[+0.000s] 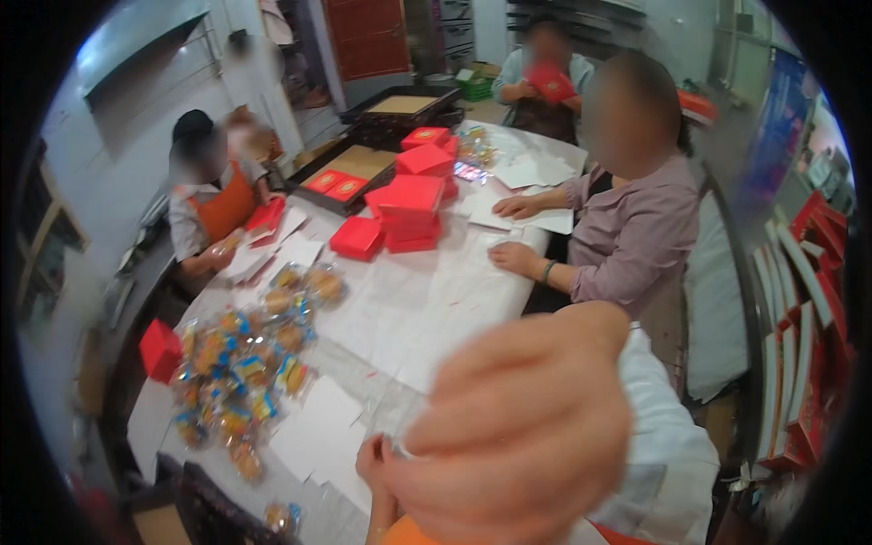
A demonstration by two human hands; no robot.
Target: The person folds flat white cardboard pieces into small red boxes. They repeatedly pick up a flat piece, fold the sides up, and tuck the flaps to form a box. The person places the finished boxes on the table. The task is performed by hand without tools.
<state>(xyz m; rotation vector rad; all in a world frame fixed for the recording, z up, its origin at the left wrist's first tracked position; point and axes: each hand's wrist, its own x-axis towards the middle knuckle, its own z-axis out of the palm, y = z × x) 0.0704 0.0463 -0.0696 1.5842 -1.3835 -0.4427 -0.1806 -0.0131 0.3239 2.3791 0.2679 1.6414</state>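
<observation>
The table (427,300) is covered with matt white paper, creased in places. The red boxes (413,204) look like smooth cardboard with a soft sheen. The pastries (236,363) sit in glossy clear plastic wrappers that catch the light. Loose white sheets (318,436) are flat, matt paper. The dark tray (350,173) looks like stiff card with a tan matt inner face. A person's mauve shirt (636,236) is soft matt cloth, and the orange apron (225,209) is plain cloth too
</observation>
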